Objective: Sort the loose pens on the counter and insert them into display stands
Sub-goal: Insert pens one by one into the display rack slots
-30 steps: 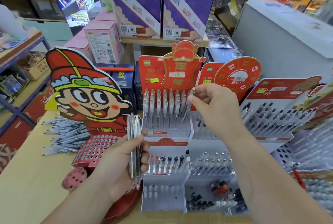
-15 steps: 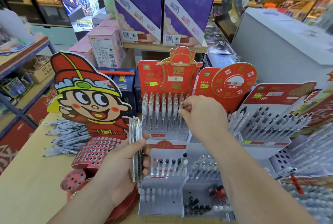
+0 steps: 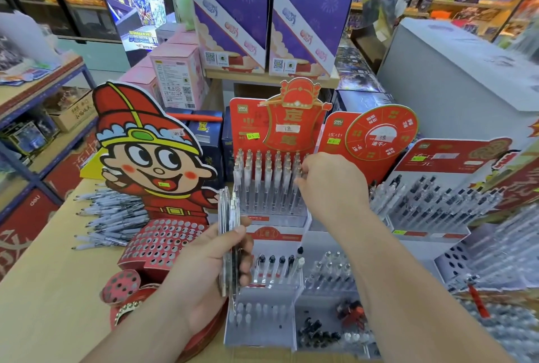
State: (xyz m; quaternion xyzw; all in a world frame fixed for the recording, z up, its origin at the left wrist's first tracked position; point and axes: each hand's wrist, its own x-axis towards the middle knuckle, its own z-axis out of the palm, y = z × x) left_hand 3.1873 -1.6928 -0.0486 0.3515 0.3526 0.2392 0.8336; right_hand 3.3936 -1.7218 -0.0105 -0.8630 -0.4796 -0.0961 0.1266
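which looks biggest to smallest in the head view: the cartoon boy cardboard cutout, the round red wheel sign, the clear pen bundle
1. cartoon boy cardboard cutout
2. round red wheel sign
3. clear pen bundle, nearer the camera, so unsure

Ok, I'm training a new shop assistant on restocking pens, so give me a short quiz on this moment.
1. True or false: the left hand grips a bundle of clear pens upright.
2. The right hand reaches which part of the red-backed stand's top pen row? A right end; B left end; C middle.
3. Fill in: the pile of loose pens lies on the counter to the ___ of the cartoon stand.
Key: 1 true; 2 A; 3 left.
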